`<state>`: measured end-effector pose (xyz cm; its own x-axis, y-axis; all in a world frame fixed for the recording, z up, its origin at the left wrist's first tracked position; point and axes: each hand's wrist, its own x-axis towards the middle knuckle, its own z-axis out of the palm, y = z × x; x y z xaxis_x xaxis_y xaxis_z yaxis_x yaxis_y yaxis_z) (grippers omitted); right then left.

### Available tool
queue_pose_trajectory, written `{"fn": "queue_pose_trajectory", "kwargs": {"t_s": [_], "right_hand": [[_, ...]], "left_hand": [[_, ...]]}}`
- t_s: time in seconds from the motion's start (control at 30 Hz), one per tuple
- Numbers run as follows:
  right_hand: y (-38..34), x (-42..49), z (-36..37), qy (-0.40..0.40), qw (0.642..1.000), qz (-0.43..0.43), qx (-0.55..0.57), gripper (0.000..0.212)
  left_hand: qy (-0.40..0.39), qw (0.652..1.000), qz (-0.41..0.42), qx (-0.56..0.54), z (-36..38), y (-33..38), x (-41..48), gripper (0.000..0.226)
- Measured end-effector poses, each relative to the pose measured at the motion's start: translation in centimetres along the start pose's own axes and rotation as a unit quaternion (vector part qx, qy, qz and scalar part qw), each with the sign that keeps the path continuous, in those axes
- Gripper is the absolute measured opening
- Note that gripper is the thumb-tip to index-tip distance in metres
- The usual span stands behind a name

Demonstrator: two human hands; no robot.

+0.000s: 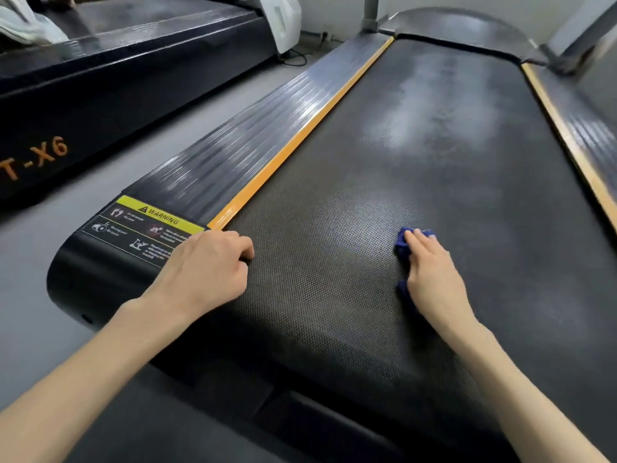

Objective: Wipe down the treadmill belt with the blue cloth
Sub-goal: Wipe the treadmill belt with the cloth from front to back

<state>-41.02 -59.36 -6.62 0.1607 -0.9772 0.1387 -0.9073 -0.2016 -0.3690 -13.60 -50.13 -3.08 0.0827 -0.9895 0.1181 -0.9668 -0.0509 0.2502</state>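
Note:
The black textured treadmill belt runs away from me, with a pale smeared patch further up its middle. My right hand lies flat on the near part of the belt, pressing a bunched blue cloth under the palm; only the cloth's edges show beside the fingers and the wrist. My left hand rests at the belt's left edge, its fingers curled down against the belt next to the rear cover, holding nothing.
Orange strips and ribbed side rails border the belt on both sides. A yellow warning label sits on the rear left corner. A second treadmill stands to the left across grey floor. Grey uprights rise at the far end.

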Motion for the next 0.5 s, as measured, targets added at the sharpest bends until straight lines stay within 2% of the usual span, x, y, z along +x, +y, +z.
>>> {"fn": "queue_pose_trajectory", "kwargs": {"t_s": [0.07, 0.17, 0.27, 0.37, 0.43, 0.5], "right_hand": [[-1.3, -0.3, 0.3, 0.027, 0.999, 0.027, -0.027, 0.066], [-8.4, -1.9, 3.4, 0.0, 0.997, -0.082, 0.002, 0.064], [-14.3, -3.1, 6.8, 0.051, 0.985, -0.161, 0.02, 0.058], [-13.2, -3.3, 5.5, -0.015, 0.975, -0.216, 0.044, 0.061], [-9.1, -3.6, 3.5, 0.016, 0.983, -0.182, 0.01, 0.059], [-3.8, -3.5, 1.7, 0.066, 0.994, -0.083, -0.024, 0.055]], "left_hand": [[-0.024, 0.999, -0.027, 0.019, -0.4, 0.7, 0.6, 0.024], [-0.067, 0.995, -0.057, 0.036, -1.0, 1.3, 1.4, 0.025], [-0.089, 0.992, -0.079, 0.038, -1.6, 1.3, 2.1, 0.028], [-0.09, 0.99, -0.105, 0.021, -2.0, 1.2, 2.4, 0.037], [-0.085, 0.989, -0.118, 0.004, -2.1, 1.0, 2.2, 0.04], [-0.084, 0.99, -0.112, -0.003, -2.0, 1.0, 2.0, 0.041]]}}
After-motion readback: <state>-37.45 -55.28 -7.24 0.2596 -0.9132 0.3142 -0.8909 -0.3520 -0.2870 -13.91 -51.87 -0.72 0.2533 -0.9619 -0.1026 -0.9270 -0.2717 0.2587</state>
